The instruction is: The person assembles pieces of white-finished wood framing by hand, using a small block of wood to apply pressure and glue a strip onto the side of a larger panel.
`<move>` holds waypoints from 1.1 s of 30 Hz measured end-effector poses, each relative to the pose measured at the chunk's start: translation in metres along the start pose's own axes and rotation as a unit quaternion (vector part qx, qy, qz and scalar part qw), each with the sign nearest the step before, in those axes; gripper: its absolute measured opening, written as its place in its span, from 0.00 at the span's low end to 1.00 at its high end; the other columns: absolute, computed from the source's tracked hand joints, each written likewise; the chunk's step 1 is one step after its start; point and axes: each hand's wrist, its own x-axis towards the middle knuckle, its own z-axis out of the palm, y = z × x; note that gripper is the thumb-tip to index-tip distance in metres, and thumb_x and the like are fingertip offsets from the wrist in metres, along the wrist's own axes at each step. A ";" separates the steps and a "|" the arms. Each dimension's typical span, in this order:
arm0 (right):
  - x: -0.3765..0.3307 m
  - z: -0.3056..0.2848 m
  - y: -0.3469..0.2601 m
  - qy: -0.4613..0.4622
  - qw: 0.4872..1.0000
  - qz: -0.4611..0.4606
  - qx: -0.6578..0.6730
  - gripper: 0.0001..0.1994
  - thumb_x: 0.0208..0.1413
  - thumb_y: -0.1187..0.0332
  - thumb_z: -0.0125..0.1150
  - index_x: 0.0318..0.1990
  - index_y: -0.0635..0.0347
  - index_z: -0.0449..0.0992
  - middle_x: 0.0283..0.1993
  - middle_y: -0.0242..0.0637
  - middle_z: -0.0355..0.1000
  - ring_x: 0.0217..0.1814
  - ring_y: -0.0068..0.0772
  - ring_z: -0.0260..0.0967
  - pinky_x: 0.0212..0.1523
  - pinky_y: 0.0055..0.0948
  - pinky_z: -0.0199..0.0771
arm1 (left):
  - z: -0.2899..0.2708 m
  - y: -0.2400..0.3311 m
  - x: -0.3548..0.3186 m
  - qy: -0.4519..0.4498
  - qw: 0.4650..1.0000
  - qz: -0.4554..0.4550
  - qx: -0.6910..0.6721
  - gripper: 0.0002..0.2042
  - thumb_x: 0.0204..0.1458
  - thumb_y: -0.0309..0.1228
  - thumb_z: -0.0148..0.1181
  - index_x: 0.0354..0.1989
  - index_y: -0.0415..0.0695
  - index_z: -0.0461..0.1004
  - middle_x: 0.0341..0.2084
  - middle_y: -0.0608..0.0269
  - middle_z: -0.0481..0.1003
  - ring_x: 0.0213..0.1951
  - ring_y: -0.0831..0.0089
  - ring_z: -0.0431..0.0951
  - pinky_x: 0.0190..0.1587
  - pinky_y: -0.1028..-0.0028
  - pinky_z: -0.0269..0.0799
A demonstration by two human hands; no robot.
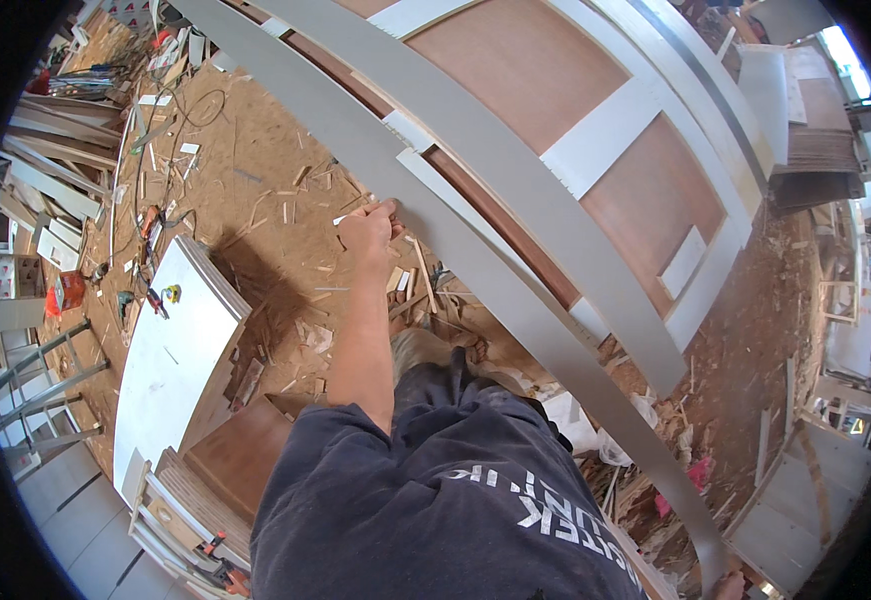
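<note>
A long grey laminate strip point(475, 255) runs from the top left down to the lower right, along the front of a big plywood frame point(515, 80) faced with grey bands. My left hand point(370, 235) reaches forward and pinches the strip's near edge with thumb and fingers. My right hand point(727, 585) shows only partly at the bottom edge, closed on the strip's lower end. My dark blue shirt point(445, 500) fills the bottom centre, and my foot rests on the sawdust floor below the strip.
A stack of white boards point(170, 350) lies to my left, with a brown panel point(240, 450) and orange clamps point(220, 560) below it. Metal stand legs point(45, 370) are at the far left. Offcuts, cables and sawdust cover the floor point(255, 180). Plywood sheets point(815, 150) are stacked top right.
</note>
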 end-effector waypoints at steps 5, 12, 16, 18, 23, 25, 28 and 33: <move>-0.003 0.001 0.008 -0.008 1.000 -0.010 -0.017 0.11 0.63 0.65 0.58 0.45 0.56 0.84 0.46 0.43 0.82 0.47 0.44 0.81 0.44 0.42 0.81 | -0.001 0.000 0.001 -0.006 1.000 -0.005 -0.002 0.08 0.55 0.27 0.69 0.34 0.35 0.78 0.25 0.59 0.79 0.19 0.74 0.77 0.22 0.77 0.76; 0.003 -0.010 0.010 -0.014 0.997 -0.030 -0.063 0.11 0.63 0.65 0.58 0.45 0.56 0.85 0.46 0.42 0.82 0.47 0.42 0.81 0.43 0.41 0.82 | -0.003 0.010 -0.007 -0.006 1.000 -0.006 0.026 0.09 0.54 0.28 0.70 0.32 0.34 0.77 0.25 0.57 0.79 0.20 0.73 0.79 0.22 0.77 0.76; 0.004 -0.011 0.016 -0.009 0.995 -0.044 -0.088 0.12 0.63 0.65 0.58 0.46 0.55 0.86 0.47 0.41 0.82 0.47 0.41 0.82 0.43 0.40 0.83 | -0.003 0.004 0.000 -0.004 1.000 -0.007 0.025 0.09 0.53 0.28 0.70 0.31 0.34 0.77 0.25 0.56 0.79 0.20 0.72 0.79 0.22 0.77 0.76; 0.003 -0.011 0.019 -0.010 0.995 -0.044 -0.090 0.12 0.63 0.66 0.58 0.46 0.55 0.86 0.47 0.41 0.82 0.47 0.40 0.82 0.42 0.40 0.83 | -0.006 0.000 0.004 -0.008 1.000 -0.007 0.005 0.09 0.53 0.27 0.70 0.30 0.35 0.76 0.24 0.56 0.79 0.20 0.71 0.80 0.22 0.77 0.77; -0.006 -0.027 0.011 -0.017 0.998 0.029 0.045 0.14 0.64 0.58 0.58 0.48 0.56 0.82 0.48 0.45 0.80 0.51 0.51 0.79 0.47 0.51 0.79 | 0.001 0.006 0.003 -0.008 1.000 -0.007 0.019 0.09 0.54 0.26 0.69 0.29 0.34 0.76 0.22 0.56 0.79 0.18 0.72 0.78 0.19 0.75 0.74; 0.002 -0.016 0.013 0.017 0.995 0.043 0.089 0.12 0.63 0.61 0.59 0.44 0.59 0.81 0.45 0.48 0.80 0.50 0.55 0.77 0.49 0.52 0.76 | -0.006 0.004 0.009 -0.024 1.000 0.000 0.019 0.09 0.54 0.27 0.69 0.30 0.35 0.75 0.22 0.56 0.78 0.18 0.72 0.78 0.19 0.75 0.74; 0.006 -0.004 0.024 0.047 0.993 0.029 0.107 0.14 0.62 0.60 0.61 0.43 0.64 0.80 0.45 0.50 0.80 0.50 0.57 0.77 0.51 0.53 0.76 | -0.009 -0.005 0.024 -0.040 0.999 -0.005 -0.008 0.10 0.54 0.28 0.70 0.30 0.36 0.73 0.22 0.56 0.78 0.18 0.72 0.78 0.18 0.76 0.73; 0.004 0.004 0.035 0.008 0.996 0.009 0.089 0.14 0.61 0.60 0.61 0.45 0.60 0.80 0.43 0.54 0.80 0.48 0.60 0.78 0.47 0.54 0.77 | 0.001 0.010 0.010 -0.003 0.999 -0.021 0.034 0.11 0.54 0.29 0.70 0.30 0.36 0.74 0.22 0.56 0.79 0.19 0.72 0.79 0.18 0.77 0.73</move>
